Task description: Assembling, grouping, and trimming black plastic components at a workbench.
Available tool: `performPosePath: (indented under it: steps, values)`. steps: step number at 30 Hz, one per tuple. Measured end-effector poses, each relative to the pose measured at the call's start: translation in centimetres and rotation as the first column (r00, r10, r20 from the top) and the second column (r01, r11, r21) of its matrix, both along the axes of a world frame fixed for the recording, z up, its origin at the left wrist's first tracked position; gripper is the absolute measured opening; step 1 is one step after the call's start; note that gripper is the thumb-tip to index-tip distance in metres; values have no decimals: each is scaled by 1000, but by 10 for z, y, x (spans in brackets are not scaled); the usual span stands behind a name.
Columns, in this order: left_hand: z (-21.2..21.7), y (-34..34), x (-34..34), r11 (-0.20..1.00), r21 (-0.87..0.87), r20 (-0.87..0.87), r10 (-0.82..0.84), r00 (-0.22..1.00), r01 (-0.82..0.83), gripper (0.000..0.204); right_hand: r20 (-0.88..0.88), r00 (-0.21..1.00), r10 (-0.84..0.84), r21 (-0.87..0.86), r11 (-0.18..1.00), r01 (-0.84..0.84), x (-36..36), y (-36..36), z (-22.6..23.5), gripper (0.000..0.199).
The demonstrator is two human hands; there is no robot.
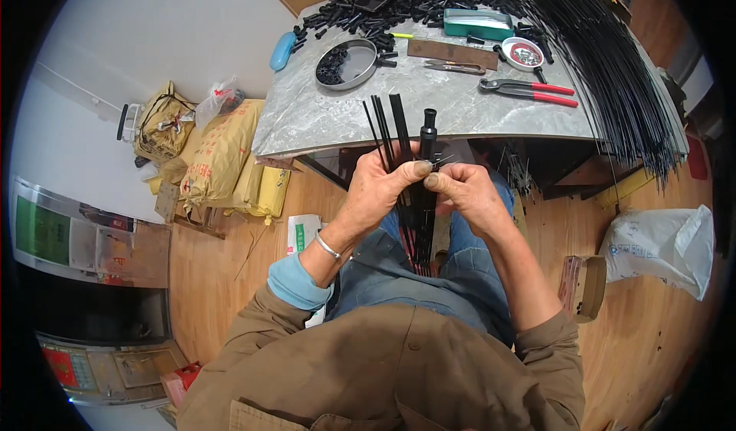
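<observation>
We have both hands up off the near edge of the grey table, roughly at its middle, over our lap. Left hand: fingers curled round a bunch of slim black rods, little gap left, thumb laid across the front. Rods stand near upright, tops fanned toward the table, lower ends down by our knees. A black cylinder with a flared cap stands up just beside them, between the hands. Right hand: fingers bent, thumb tip close beside the left thumb at the cylinder; we can't tell how far they close or on what. A fine metal piece pokes out there; can't tell which hand has it.

On the table: red-handled pincers near its front edge, right of middle; snips and a brown strip about mid-table; round tin with black rings left of middle; blue case at its left edge; teal box and heaped black parts toward its back; long black rod bundle along its right side. Yellow sacks sit left of the table, white bag on the floor to its front right.
</observation>
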State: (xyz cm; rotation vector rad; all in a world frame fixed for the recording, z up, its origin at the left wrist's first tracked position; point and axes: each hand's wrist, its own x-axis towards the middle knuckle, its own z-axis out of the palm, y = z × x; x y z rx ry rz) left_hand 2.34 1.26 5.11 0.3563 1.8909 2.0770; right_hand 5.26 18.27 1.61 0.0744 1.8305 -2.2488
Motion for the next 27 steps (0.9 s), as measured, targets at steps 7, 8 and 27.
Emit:
performPosePath:
  steps: [7,8,27]
  values:
    - [-1,3,11,999,-33,-56,42,998,-43,33,90,994,62,-157,986,-48,-2,4,-12,31]
    - [-1,2,12,999,-35,-74,34,997,-37,34,102,988,113,-197,976,-91,-2,5,-12,32]
    - [1,-9,-20,920,181,118,-370,921,347,49,102,989,107,-143,985,-92,2,5,13,34]
